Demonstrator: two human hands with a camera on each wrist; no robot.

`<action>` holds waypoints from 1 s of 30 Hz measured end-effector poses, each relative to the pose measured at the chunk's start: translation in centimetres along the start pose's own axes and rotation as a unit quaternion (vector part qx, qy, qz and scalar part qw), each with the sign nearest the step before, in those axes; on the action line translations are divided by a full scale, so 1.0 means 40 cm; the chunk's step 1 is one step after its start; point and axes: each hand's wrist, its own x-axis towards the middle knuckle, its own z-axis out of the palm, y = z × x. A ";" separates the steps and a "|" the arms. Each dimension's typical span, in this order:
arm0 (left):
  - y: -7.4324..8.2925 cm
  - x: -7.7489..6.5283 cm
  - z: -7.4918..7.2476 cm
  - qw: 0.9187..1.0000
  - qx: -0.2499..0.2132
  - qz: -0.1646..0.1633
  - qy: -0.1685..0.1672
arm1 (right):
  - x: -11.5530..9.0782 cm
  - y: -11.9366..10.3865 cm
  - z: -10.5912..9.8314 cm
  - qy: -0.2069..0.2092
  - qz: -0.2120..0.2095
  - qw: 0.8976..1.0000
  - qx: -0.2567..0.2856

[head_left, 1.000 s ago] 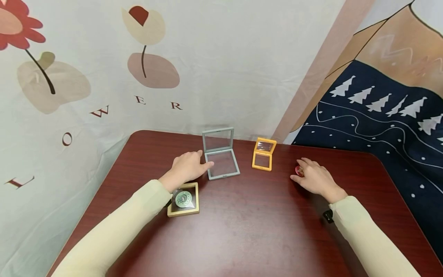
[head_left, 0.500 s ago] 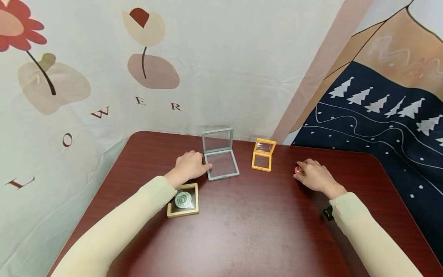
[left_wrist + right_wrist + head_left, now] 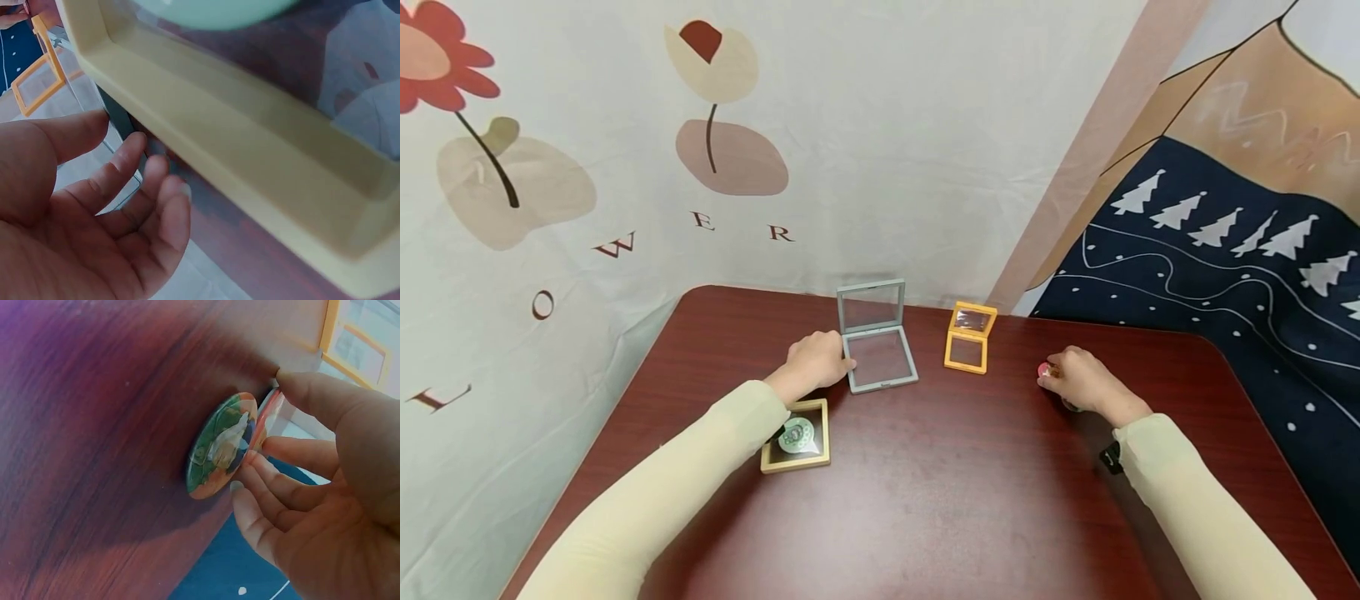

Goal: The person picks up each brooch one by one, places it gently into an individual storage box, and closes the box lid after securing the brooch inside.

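Near the middle of the head view, pinching an open gray display frame (image 3: 880,357) by its left edge with the left hand (image 3: 812,362), above a beige frame (image 3: 797,464). Toward the right, past an open orange frame (image 3: 967,335), pinching a red-rimmed round badge (image 3: 1043,369) with the right hand (image 3: 1084,382), just beside a green-and-orange badge (image 3: 219,450).

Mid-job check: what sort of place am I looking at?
Probably an indoor room, perhaps a corner set up for tabletop work: a dark red table, a pale flower-print cloth behind it, and a navy tree-print cloth to the right.
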 end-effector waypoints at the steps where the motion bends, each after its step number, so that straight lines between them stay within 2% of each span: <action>1: 0.000 0.001 0.000 1.000 -0.003 0.000 -0.001 | 0.001 -0.001 -0.001 -0.003 0.003 1.000 0.002; 5: 0.001 0.006 0.002 1.000 -0.020 0.004 -0.009 | 0.003 -0.001 0.000 -0.002 0.008 1.000 0.009; 13: 0.004 0.010 -0.001 0.998 -0.056 0.020 -0.026 | 0.001 0.006 0.008 0.028 -0.001 1.000 0.009; 21: 0.009 -0.002 -0.002 0.997 -0.060 0.029 -0.033 | -0.012 -0.003 -0.006 0.060 0.000 0.998 -0.001; 30: 0.009 -0.017 0.003 0.997 -0.059 0.045 -0.037 | -0.027 -0.028 -0.029 0.086 0.009 0.996 0.017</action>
